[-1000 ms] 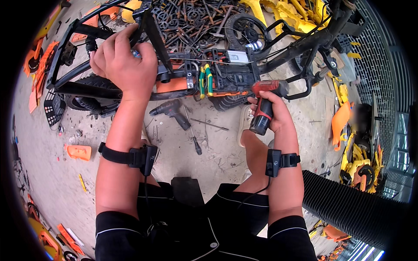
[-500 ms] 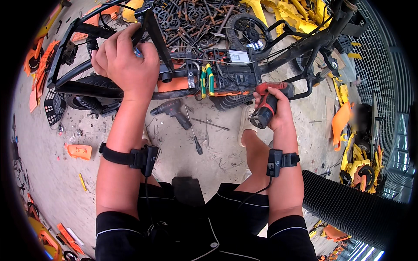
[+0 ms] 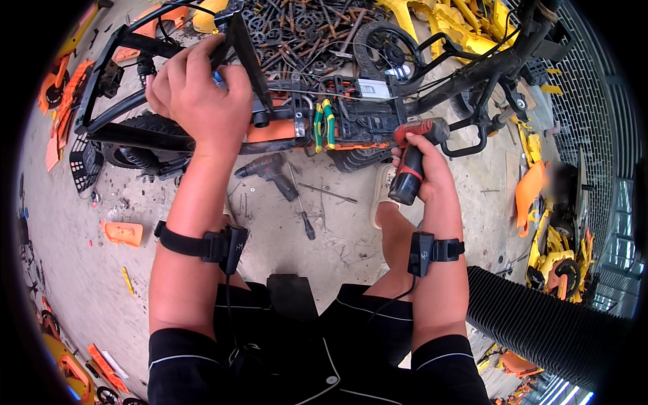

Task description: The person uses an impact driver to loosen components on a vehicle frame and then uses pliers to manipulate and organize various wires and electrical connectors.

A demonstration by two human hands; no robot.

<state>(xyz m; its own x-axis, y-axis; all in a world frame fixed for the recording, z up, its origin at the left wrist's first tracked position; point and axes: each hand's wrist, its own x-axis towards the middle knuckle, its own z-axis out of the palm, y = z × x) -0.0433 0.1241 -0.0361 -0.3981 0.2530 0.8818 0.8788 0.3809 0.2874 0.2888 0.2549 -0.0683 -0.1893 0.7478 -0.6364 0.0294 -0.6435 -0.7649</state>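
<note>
Working over a grey concrete floor [image 3: 270, 260] strewn with tools and loose parts. Holding a red and black power drill [image 3: 408, 174] in the right hand [image 3: 435, 169], with fingers clamped round its grip, at the near edge of a black vehicle frame [image 3: 145, 137] and with its red head turned toward a bent tube [image 3: 466, 150]. Reaching up with the left hand [image 3: 202, 101] to a dark upright bar [image 3: 251, 64] of the frame, with fingers bent and thumb spread away from them; cannot tell whether closed on anything. Can make out something small and blue [image 3: 218, 78] between thumb and fingers, too hidden to name. Along the middle of the frame, can see green and yellow pliers [image 3: 330, 125] and, farther back, a silver box [image 3: 375, 89] among wires. Below, on the concrete, a second drill [image 3: 273, 177], dark and lying on its side, with a screwdriver [image 3: 307, 226] just beside it and a thin rod [image 3: 329, 193] near both. Farther left, an orange plastic piece [image 3: 123, 233] and a black gridded part [image 3: 86, 162]. Beyond the frame, a heap of rusty metal parts [image 3: 304, 30], a wheel [image 3: 385, 54] and yellow plastic panels [image 3: 466, 27]. Off to the right, an orange panel [image 3: 531, 189] and, past the right forearm, a ribbed black hose [image 3: 540, 324]. Wearing a black strap [image 3: 181, 243] with a small device on each forearm
</note>
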